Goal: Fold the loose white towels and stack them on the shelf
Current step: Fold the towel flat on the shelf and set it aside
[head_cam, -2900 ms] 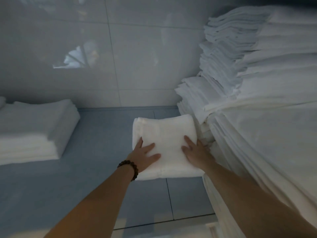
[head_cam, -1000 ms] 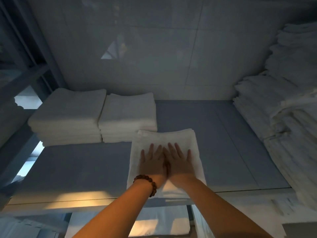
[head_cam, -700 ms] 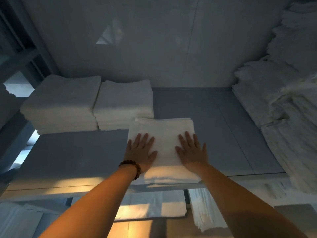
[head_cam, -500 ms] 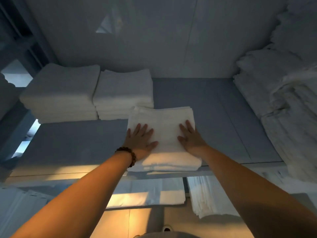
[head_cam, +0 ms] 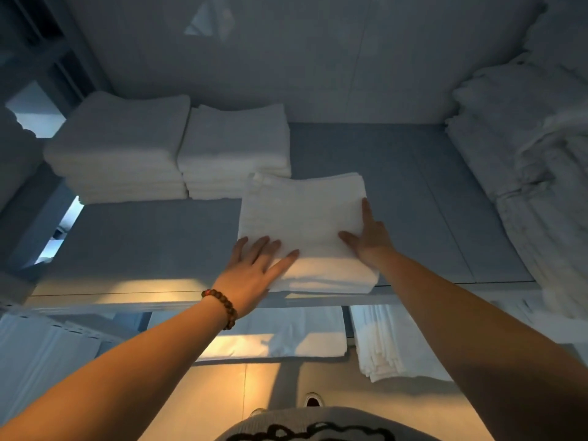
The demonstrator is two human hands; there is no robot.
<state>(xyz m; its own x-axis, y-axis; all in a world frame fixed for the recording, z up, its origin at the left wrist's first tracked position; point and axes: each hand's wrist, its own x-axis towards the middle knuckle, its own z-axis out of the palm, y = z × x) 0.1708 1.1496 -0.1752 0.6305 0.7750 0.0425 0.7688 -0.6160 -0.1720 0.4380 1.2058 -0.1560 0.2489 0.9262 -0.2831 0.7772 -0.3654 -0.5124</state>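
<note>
Two hands flank the folded towel.

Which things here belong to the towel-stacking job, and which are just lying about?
Job: folded white towel pile under both hands; left hand; right hand; grey shelf board; two stacks of folded white towels behind it.
Lying about: tall heap of white linen at right; white cloths on the lower shelf; brown bead bracelet on the left wrist; shoe on the floor.

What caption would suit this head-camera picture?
Left hand and right hand steady a folded towel pile near the shelf's front edge, beside two stacks.
</note>
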